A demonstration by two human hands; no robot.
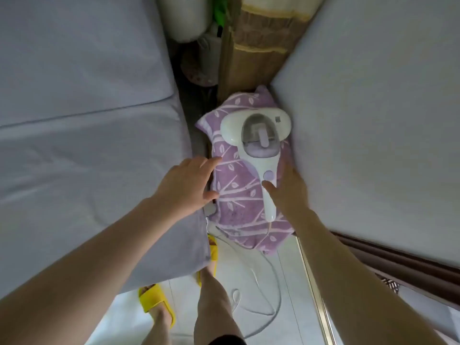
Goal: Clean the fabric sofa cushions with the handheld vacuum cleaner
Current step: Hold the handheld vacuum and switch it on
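A handheld vacuum cleaner [257, 143] is lying on a purple leaf-patterned cloth [239, 185] draped in the gap between two grey sofa cushions [74, 150], its long axis running away from the person, wide head pointing far, handle pointing near. The right hand [286, 188] is reaching beside the handle with fingers loosely spread, gripping nothing; the left hand [186, 185] is resting spread on the cloth's edge. The white cord [263, 290] is looping across the floor by the feet and could likely snag or trip, tugging the vacuum off its perch
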